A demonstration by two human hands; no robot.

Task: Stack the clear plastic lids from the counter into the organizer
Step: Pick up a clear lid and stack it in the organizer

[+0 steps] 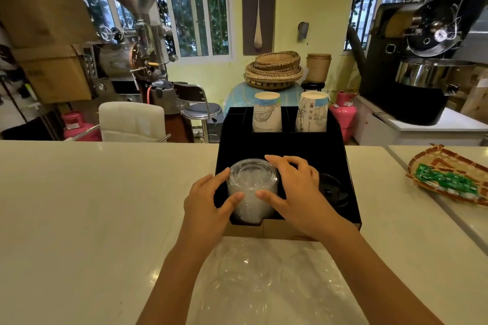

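Both hands (pixel 208 199) (pixel 298 190) around lid stack (pixel 252 187) in organizer (pixel 285 145)

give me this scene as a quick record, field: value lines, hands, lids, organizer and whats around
left hand: on the left side of the lid stack
right hand: on the right side and top of the stack
lid stack: clear lids, in the organizer's front left slot
organizer: black, on the counter
front right slot: black lids
back slots: two paper cup stacks
counter: clear plastic wrap lying in front of the organizer
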